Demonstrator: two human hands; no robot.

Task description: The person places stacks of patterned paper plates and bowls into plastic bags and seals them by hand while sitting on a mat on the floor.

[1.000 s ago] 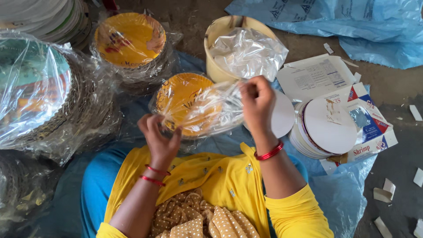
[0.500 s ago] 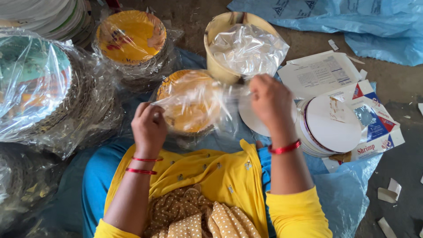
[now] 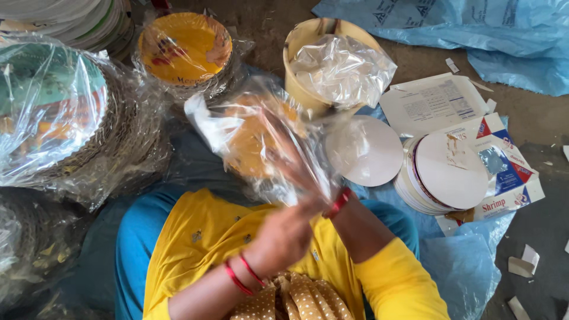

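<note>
At the far left stand wrapped stacks of paper plates [image 3: 53, 118], already bagged in clear film, and behind them another bagged stack with a yellow top [image 3: 184, 50]; by these, a good share of the packing looks done. In the middle, the left hand [image 3: 284, 237] is blurred in front of the yellow shirt, closed around the gathered mouth of a clear plastic bag [image 3: 261, 142] that holds a small stack of yellow plates; the bag rises up and away from the fingers. The right hand [image 3: 317, 184] is hidden behind the film, so I cannot tell its grip. This bag looks unsealed. To the right, a tub of spare bags [image 3: 338, 65] and loose white discs [image 3: 444, 172] remain unpacked.
</note>
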